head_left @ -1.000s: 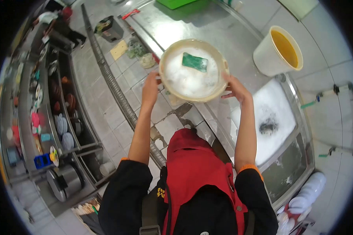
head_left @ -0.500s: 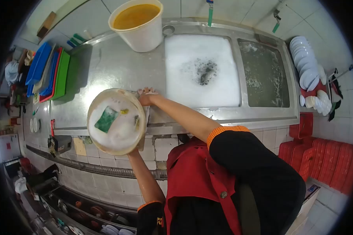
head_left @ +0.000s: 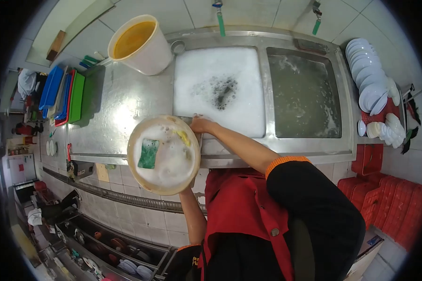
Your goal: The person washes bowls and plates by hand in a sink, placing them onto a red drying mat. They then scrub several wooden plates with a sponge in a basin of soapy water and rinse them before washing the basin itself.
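Note:
A round cream-coloured bucket point(head_left: 132, 157) full of white suds is held past the front edge of the steel counter. In its foam lie a green scouring pad point(head_left: 148, 153) and a yellow piece point(head_left: 183, 137) that looks like a sponge. My right hand point(head_left: 202, 124) grips the bucket's far right side, close to the foamy sink. From below, my left hand point(head_left: 186, 191) supports the near side; the bucket hides most of its fingers.
A sink of white foam point(head_left: 211, 63) adjoins a sink of cloudy water point(head_left: 305, 93). An orange-stained white bucket point(head_left: 150, 58) stands at the back. Stacked trays point(head_left: 76, 98) are left, white plates point(head_left: 368, 70) right, red crates point(head_left: 384, 196) lower right.
Both hands have carried the bucket rightward along the counter's front edge, closer to the foamy sink. The camera view has shifted too, and the scouring pad has turned slightly.

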Available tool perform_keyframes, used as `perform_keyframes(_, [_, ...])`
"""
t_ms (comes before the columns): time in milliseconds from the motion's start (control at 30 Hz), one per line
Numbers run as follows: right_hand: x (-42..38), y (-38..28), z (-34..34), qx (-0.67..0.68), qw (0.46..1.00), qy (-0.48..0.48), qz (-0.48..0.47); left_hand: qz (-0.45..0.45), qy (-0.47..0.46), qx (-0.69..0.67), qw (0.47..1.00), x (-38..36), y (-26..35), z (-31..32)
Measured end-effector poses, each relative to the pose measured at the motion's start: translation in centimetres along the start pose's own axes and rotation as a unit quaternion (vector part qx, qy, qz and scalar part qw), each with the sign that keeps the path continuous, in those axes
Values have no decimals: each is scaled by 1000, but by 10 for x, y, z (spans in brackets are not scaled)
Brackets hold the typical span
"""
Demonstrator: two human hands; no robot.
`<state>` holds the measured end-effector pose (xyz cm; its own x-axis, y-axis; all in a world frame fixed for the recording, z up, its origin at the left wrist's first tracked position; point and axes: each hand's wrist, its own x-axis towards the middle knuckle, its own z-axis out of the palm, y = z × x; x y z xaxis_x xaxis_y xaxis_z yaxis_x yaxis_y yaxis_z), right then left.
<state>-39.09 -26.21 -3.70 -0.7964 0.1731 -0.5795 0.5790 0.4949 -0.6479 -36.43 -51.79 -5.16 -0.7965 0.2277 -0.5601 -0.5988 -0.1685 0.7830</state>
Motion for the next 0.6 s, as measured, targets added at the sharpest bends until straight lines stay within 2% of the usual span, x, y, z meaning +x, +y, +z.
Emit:
perform_keyframes(33, [-10, 14, 4, 2, 999, 44, -27, 1, -1, 5, 1000, -8, -7, 11])
perform_keyframes(133, [-77, 28, -28, 55, 997, 51, 0, 1, 1, 10, 1000, -27, -27, 42])
perform_keyframes(167, [-68, 50, -23, 40, 996, 82, -18, 2, -3, 11, 1000, -31, -35, 54])
perform_keyframes(267, [-84, 74, -50, 54, 994, 97, 18, 3, -11, 16, 1000, -43, -54, 89])
perform_keyframes(300, [-98, 80, -67, 25, 992, 122, 11, 4, -14, 17, 1000, -46, -61, 100])
perform_keyframes(400, [-76, 133, -77, -23, 958, 286, -2, 2, -29, 24, 999, -48, -72, 136])
perform_keyframes(500, [-152, 118, -153, 15, 959, 279, 38, 3, -52, 36, 998, -40, -76, 175])
perform_keyframes(600, [-159, 149, -190, 49, 958, 279, 49, 0, -82, 53, 995, -18, -81, 217])
